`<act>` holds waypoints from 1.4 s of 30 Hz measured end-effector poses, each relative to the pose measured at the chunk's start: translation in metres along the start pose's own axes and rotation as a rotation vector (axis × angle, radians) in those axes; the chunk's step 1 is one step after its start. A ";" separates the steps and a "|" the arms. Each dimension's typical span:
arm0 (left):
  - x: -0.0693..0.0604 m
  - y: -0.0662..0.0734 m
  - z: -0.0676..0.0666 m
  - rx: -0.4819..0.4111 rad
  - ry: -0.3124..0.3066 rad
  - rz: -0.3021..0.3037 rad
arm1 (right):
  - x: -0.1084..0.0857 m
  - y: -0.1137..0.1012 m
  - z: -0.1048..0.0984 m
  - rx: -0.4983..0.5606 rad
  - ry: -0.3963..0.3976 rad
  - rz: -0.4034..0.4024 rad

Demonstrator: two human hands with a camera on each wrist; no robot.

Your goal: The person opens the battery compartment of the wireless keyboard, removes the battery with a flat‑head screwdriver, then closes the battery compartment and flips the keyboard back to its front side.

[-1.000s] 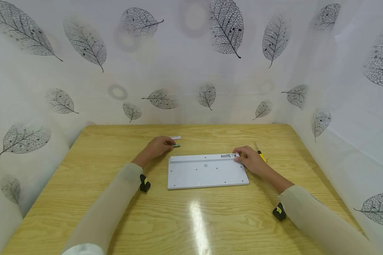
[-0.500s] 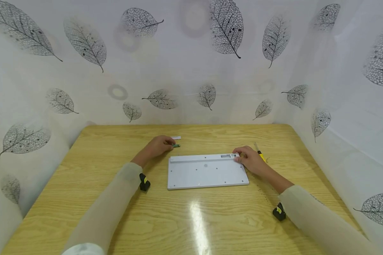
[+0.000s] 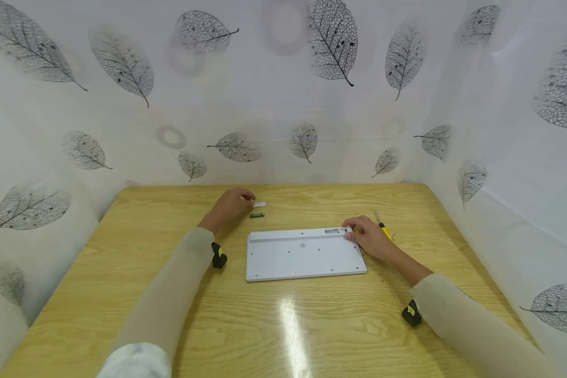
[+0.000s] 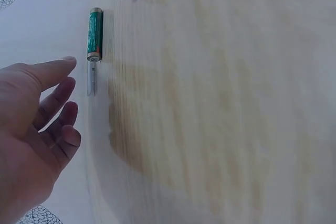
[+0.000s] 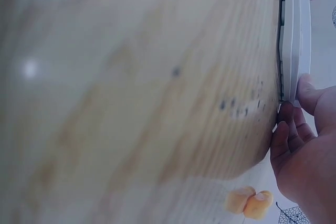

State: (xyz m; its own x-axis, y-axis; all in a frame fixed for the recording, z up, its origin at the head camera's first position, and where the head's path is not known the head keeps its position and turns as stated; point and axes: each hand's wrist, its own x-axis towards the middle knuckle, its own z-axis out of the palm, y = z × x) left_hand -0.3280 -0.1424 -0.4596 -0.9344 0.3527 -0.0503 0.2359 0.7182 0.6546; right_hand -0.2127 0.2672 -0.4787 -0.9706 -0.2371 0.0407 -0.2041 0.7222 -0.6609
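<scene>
A white keyboard (image 3: 307,257) lies face down on the wooden table, the small battery slot at its upper right uncovered. My right hand (image 3: 370,237) grips its right upper corner, thumb on top and fingers at the edge, as the right wrist view also shows. My left hand (image 3: 233,203) is at the back of the table with loosely bent fingers, beside a small white strip (image 3: 261,204), perhaps a battery cover. A green battery (image 3: 257,215) lies just in front of the strip. In the left wrist view the thumb and fingers are apart and hold nothing, close to the battery (image 4: 95,35).
A tool with a yellow and black handle (image 3: 385,230) and thin metal shaft lies right of the keyboard. Small dark specks, perhaps screws (image 5: 241,106), are scattered on the table near the right hand. A leaf-patterned white cloth (image 3: 264,105) encloses the table's back and sides.
My left hand has let go of the green battery, which now lies on the table, and has moved back to the white strip. The right hand stays on the keyboard corner.
</scene>
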 end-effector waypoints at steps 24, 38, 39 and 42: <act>0.019 0.000 0.003 0.051 -0.102 0.000 | 0.000 -0.004 -0.001 -0.011 0.000 0.014; 0.008 0.013 -0.007 -0.023 -0.116 0.031 | 0.000 -0.002 -0.001 -0.006 -0.006 -0.002; 0.007 0.016 -0.007 -0.034 -0.118 0.033 | 0.000 -0.002 -0.001 -0.004 -0.004 -0.001; 0.006 0.027 -0.006 -0.048 -0.123 0.044 | 0.000 -0.003 -0.001 -0.001 -0.002 -0.002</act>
State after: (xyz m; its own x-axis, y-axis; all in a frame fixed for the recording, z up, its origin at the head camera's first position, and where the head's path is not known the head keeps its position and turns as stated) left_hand -0.3290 -0.1247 -0.4374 -0.8829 0.4561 -0.1114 0.2598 0.6723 0.6932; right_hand -0.2122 0.2659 -0.4760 -0.9700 -0.2399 0.0400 -0.2059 0.7224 -0.6601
